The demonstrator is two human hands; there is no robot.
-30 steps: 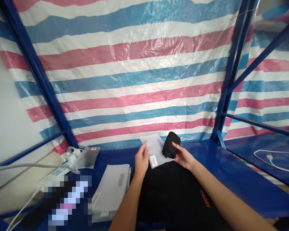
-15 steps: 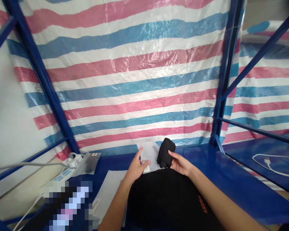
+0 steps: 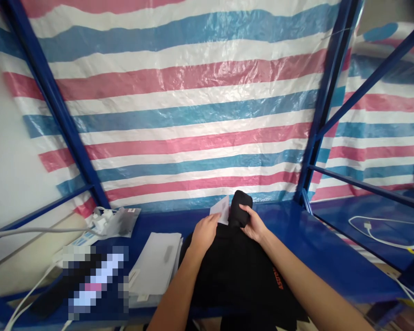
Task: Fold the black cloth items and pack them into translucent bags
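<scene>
My right hand (image 3: 253,224) grips a rolled black garment (image 3: 240,208), held upright over the blue shelf (image 3: 331,257). My left hand (image 3: 204,231) pinches the edge of a clear plastic bag (image 3: 221,209) right beside the roll, its white label side tilted up. Both hands meet at the far middle of the shelf. Under my forearms lies a pile of black cloth (image 3: 234,276) with an orange print (image 3: 278,280).
A stack of flat clear bags (image 3: 155,264) lies left of the black cloth. A power strip with plugs and a small bag (image 3: 113,220) sits at the far left. A white cable (image 3: 376,230) lies on the right-hand shelf. Striped tarpaulin (image 3: 193,115) and blue posts close the back.
My left hand went from lying flat on the plastic bag to pinching it and lifting it beside the roll. The right hand kept its hold on the rolled garment.
</scene>
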